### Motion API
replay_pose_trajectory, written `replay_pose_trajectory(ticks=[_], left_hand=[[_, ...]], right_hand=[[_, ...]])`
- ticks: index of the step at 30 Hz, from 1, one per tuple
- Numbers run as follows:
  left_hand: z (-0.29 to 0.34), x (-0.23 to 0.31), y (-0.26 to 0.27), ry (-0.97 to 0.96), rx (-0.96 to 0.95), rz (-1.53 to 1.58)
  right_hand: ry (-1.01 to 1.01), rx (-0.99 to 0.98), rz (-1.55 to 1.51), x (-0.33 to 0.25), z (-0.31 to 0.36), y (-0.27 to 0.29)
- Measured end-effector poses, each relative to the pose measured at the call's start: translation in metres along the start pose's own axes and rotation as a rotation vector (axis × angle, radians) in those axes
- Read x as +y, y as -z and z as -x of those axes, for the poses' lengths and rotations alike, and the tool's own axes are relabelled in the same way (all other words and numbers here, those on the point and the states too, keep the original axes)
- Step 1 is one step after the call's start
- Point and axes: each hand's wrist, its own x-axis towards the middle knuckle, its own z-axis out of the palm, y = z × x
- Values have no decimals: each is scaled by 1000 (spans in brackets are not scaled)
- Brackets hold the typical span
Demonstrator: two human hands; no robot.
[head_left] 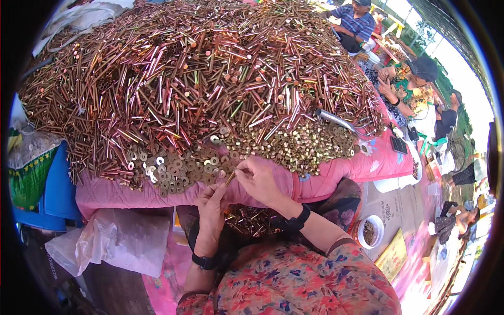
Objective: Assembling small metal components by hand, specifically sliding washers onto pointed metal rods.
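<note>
My left hand (211,207) is closed on a slim gold-coloured metal tube or bolt (230,179), held tilted over the front edge of the table. At its upper end the fingertips of my right hand (256,181) are pinched together. Whether they also hold a small part there is too small to tell. Just beyond my left hand lies a heap of flat round washers (178,170). Small gold-coloured nuts (299,147) are piled beyond my right hand. Behind both rises a large mound of coppery metal tubes and bolts (210,73).
A pink quilted cloth (131,194) covers the table edge. On the right lie a metal-handled hand rake (336,121) and a dark phone (399,145). A white bucket (370,232) stands below right, a blue container (55,189) at left. Other people sit at the far right.
</note>
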Motion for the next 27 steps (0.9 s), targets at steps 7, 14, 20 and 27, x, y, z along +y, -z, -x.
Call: replay_pose_trajectory(ticks=[7,14,20,27], left_hand=[[-2,3,11,85,-31,170],[-3,3,24,37,8,178],[1,10,17,-11,20,157],[-3,22,21,-77,98,120]], right_hand=[[223,-110,136,-13,11,-19],[142,155,578,34,-92,-30],[-100,58,721,49,-108,-40],[153,9,706,20,-70,-13]])
